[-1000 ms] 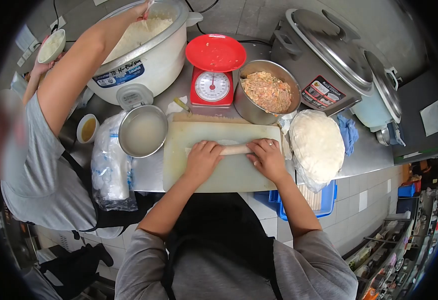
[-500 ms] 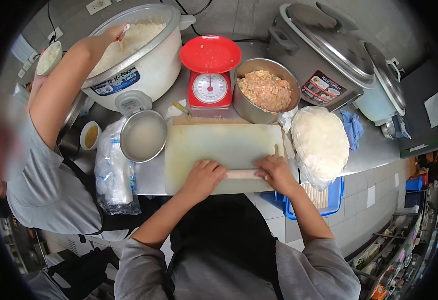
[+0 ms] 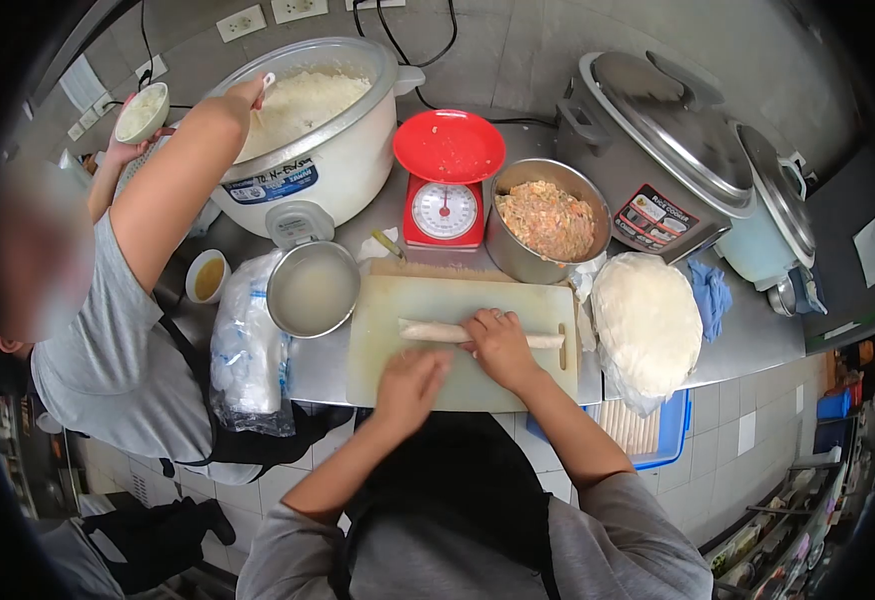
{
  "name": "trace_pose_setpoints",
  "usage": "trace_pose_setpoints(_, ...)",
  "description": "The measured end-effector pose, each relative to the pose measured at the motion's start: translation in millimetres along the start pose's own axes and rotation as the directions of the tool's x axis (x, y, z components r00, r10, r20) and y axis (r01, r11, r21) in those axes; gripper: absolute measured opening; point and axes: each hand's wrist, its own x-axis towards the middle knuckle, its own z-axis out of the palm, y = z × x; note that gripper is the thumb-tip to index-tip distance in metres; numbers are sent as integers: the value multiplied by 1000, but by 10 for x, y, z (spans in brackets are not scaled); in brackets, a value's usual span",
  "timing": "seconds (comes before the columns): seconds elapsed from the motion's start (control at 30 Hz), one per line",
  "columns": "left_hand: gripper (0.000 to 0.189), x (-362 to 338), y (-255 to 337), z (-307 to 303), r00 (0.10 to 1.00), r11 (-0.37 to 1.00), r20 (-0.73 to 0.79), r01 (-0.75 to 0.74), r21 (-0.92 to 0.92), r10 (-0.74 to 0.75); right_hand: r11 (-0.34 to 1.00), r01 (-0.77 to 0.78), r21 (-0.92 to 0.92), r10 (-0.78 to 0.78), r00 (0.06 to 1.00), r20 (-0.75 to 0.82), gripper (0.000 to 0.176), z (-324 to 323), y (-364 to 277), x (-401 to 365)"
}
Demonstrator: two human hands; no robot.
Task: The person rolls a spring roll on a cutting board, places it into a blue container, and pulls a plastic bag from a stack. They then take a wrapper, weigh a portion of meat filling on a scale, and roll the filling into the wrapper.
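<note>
A long pale roll (image 3: 433, 331) lies across the light cutting board (image 3: 388, 385). My right hand (image 3: 499, 345) rests over the roll's middle, its fingers closed round it. Just below the roll's left end is my left hand (image 3: 413, 385), smeared by motion and apart from the roll; its finger pose is unclear. Left of the board sits a metal bowl of cloudy liquid (image 3: 313, 290). Behind the board stand a pot of chopped filling (image 3: 548, 220) and a red scale (image 3: 445, 210). A stack of pale wrappers (image 3: 646, 320) is on the right.
At the left, a co-worker's arm (image 3: 183, 170) reaches into a large rice cooker (image 3: 358, 150); the other hand holds a small bowl (image 3: 143, 112). Plastic bags (image 3: 248, 350) lie left of the board. A blue tray of rolls (image 3: 673, 430) sits below the counter's right edge.
My left hand has come off the roll and moved down. My right hand has shifted left to the roll's middle. The camera view has shifted, so the counter appears lower.
</note>
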Motion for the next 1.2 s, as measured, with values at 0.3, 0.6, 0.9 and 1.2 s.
trace_pose_setpoints(0.3,15,325,528,-49,956,200,150,203,-959,-251,762,-66,644,80,997,8,31,-764,-371,-225)
trace_pose_setpoints(0.6,27,637,1045,-309,996,653,61,3,-757,66,927,182,328,93,737,-670,32,-1098,-469,-538)
trace_pose_setpoints(0.9,25,604,1106,-347,990,756,-68,-135,-641,120,955,267,-131,-289,729,-621,54,-1424,-702,-294)
trace_pose_setpoints(1.2,23,662,1027,-309,988,686,62,-54,-726,143,934,356,-14,-325,836,-442,52,-1673,-601,-108)
